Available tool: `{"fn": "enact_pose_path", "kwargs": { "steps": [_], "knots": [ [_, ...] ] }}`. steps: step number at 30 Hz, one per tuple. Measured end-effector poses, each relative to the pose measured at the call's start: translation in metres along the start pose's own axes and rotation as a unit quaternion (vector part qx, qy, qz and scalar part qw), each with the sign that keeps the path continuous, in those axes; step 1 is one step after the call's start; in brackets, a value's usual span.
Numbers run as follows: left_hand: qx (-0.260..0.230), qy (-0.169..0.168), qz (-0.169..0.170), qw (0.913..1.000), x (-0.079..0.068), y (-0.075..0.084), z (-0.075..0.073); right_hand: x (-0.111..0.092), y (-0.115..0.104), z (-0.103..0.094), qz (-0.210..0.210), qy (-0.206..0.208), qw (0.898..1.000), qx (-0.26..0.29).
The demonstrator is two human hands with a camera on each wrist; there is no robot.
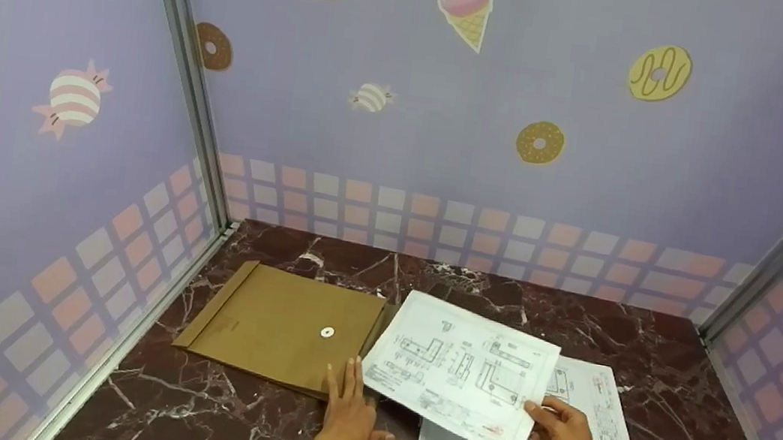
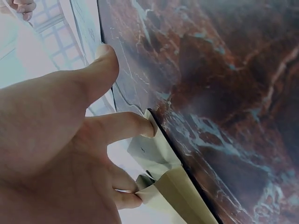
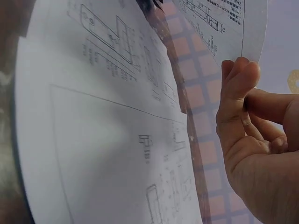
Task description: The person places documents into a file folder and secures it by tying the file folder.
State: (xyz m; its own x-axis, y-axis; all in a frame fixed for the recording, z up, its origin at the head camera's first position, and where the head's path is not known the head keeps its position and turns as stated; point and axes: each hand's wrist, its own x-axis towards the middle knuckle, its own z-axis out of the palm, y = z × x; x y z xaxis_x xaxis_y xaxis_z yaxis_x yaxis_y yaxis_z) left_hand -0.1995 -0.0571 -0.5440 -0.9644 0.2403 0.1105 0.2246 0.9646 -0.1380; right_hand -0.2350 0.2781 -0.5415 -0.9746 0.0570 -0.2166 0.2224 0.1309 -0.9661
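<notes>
My right hand [image 1: 564, 428] pinches the right edge of a white drawing sheet [image 1: 459, 369] between thumb and fingers. The sheet is raised and tilted, with its left end close by the right side of a brown paper envelope [image 1: 279, 326]. That envelope lies flat and bears a round white button [image 1: 327, 332]. My left hand [image 1: 348, 422] rests at the envelope's lower right corner, fingers extended and thumb spread out. In the left wrist view, its fingertips touch the folded paper edge [image 2: 170, 186] of the envelope. The right wrist view shows the pinched sheet corner [image 3: 254, 32] lifted above other drawings.
More printed drawing sheets [image 1: 597, 436] lie overlapping under and right of the raised one. All this is on a dark red marbled tabletop [image 1: 200, 407]. Lilac walls [image 1: 401, 145] with sweets and a tile pattern enclose the table at the back and both sides.
</notes>
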Motion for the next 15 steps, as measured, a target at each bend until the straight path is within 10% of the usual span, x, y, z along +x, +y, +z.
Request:
{"fn": "enact_pose_path", "kwargs": {
  "steps": [15],
  "knots": [
    [0.003,0.021,0.000,0.9998,-0.003,-0.002,0.002,0.008,0.008,0.022,-0.003,-0.063,0.998,-0.001]
  ]
}}
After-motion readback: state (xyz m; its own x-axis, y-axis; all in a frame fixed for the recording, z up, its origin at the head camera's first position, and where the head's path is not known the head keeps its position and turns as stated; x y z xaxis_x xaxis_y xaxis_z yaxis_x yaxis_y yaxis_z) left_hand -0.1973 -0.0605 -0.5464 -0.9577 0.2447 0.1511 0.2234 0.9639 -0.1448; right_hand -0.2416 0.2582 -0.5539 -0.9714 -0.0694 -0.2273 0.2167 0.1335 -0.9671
